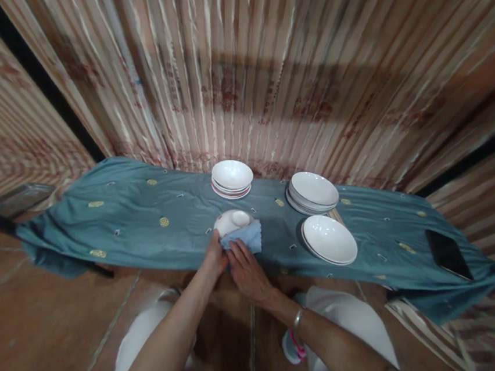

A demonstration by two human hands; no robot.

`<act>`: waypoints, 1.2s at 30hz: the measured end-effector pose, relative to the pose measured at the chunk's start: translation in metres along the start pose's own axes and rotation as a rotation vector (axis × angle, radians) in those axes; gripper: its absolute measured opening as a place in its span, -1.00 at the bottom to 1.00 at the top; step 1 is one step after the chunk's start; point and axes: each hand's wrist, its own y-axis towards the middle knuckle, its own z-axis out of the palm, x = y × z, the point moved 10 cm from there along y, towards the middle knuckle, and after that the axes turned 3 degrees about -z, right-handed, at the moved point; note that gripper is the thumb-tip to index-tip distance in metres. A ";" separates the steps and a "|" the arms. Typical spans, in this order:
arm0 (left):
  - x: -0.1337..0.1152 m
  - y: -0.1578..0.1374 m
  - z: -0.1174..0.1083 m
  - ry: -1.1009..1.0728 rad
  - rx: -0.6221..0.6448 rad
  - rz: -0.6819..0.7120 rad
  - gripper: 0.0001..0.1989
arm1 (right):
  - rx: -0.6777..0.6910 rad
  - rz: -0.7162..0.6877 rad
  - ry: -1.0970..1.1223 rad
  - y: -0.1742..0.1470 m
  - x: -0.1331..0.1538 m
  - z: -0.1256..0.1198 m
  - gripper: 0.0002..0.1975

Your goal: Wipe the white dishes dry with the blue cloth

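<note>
A white bowl (222, 223) is tipped so that its outside and foot ring face up, near the front edge of the cloth-covered table. My left hand (214, 254) grips its near left rim, fingers closed around the edge. With my right hand (247, 269) I press a light blue cloth (252, 236) against the bowl's near side, the fingers lying over the cloth. Part of the bowl is hidden under the cloth. Directly behind it stands a stack of white bowls (232, 175), some with red at the rim.
To the right are a stack of white plates (314, 190) and, nearer, a smaller stack of white dishes (329, 240). A black phone (449, 253) lies at the right end of the teal tablecloth (132, 220). A patterned curtain (237, 81) hangs behind; black poles stand at both sides.
</note>
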 end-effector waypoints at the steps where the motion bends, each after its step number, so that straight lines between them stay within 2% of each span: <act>1: 0.000 0.001 -0.002 0.004 -0.013 0.000 -0.66 | 0.013 -0.012 -0.015 0.002 0.002 0.001 -0.46; 5: 0.001 0.004 -0.005 -0.015 -0.010 0.010 -0.71 | 0.076 -0.018 -0.073 0.012 -0.001 0.002 -0.51; 12: 0.006 0.002 0.001 -0.071 0.077 -0.053 -0.60 | 0.140 -0.055 -0.111 0.037 -0.001 -0.011 -0.57; 24: 0.006 -0.004 0.015 -0.168 0.176 -0.080 -0.53 | 0.365 -0.102 -0.216 0.109 -0.009 -0.002 -0.73; 30: 0.005 -0.002 0.017 -0.183 0.213 -0.109 -0.53 | 0.450 -0.008 -0.227 0.135 -0.027 0.006 -0.75; 36: 0.007 0.015 0.009 -0.173 0.158 -0.073 -0.70 | 0.548 0.160 -0.246 0.145 -0.064 0.001 -0.69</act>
